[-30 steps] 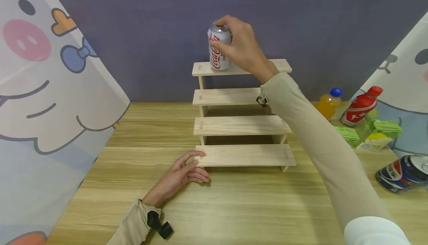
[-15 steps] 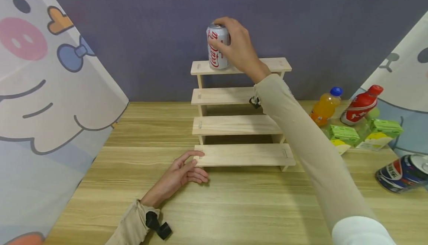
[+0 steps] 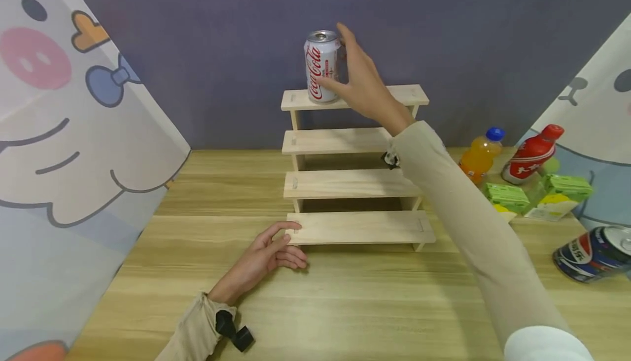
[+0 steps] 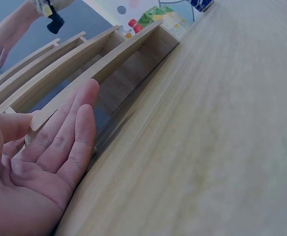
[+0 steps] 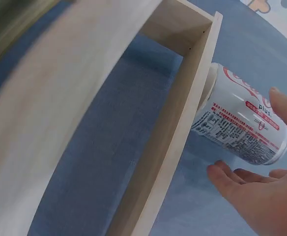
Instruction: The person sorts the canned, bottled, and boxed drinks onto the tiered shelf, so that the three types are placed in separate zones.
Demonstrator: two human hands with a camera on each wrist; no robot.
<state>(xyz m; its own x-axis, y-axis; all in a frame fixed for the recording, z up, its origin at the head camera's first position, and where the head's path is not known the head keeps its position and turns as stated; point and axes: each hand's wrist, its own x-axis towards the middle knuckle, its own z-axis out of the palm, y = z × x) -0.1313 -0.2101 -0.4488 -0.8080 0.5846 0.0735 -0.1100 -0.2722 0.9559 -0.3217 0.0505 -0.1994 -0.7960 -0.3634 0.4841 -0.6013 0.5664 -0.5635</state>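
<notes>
A silver-white Coca-Cola can (image 3: 322, 65) stands upright at the left part of the top step of a tiered wooden display stand (image 3: 360, 227). My right hand (image 3: 367, 84) is at the can's right side, thumb and fingers spread apart around it. In the right wrist view, a gap shows between the can (image 5: 242, 115) and the lower fingers (image 5: 227, 179). My left hand (image 3: 268, 254) pinches the left front corner of the lowest step, index finger on top and thumb at the edge. Its other fingers (image 4: 67, 140) extend straight beside the stand.
On the right of the wooden table (image 3: 345, 306) are an orange drink bottle (image 3: 480, 155), a red bottle (image 3: 532, 155), green-and-yellow drink cartons (image 3: 559, 196) and a dark blue Pepsi can (image 3: 594, 254) lying tilted. A dark wall panel (image 3: 236, 65) stands right behind the stand.
My right hand has let go of the Coca-Cola can, its fingers coming off the lid and spreading to the right. The can stays on the top step. My left hand has not moved.
</notes>
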